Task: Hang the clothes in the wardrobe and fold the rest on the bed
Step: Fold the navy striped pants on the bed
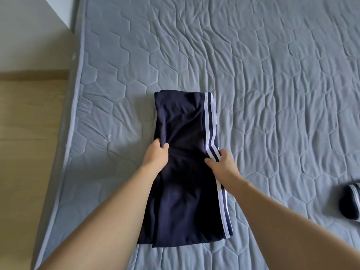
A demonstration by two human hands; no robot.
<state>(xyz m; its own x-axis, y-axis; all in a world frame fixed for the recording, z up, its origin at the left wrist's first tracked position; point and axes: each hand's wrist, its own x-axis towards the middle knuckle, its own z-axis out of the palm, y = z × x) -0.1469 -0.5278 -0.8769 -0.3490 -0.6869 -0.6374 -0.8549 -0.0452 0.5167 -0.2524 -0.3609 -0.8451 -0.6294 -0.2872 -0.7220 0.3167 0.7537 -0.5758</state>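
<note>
Head view looks down on a grey quilted mattress (pixel 272 94) stitched in a hexagon pattern, its surface wrinkled toward the far middle. A navy garment (pixel 183 133) with white stripes (pixel 210 129) along its right edge lies lengthwise on the mattress, left of centre, running from the near edge up toward the middle. Its far end is a neat, straight fold; the near end shows two layers with a slit between them.

Both bare forearms reach in from the near side. The left hand (pixel 156 152) grips the garment's left edge about halfway along — fingers curled over the cloth, bunching it slightly. The right hand (pixel 222 162) pinches the striped right edge at much the same level, thumb on top of the navy cloth and fingers tucked round the stripes. The cloth between the two hands puckers a little.

At the right edge of the view, near side, a second dark item (pixel 350 203) with pale stripes rests on the mattress, well apart from the garment and only partly in view — what it is cannot be told.

Left of the mattress runs a light wooden floor (pixel 29 133), and a white wall (pixel 29 32) fills the far left corner.
</note>
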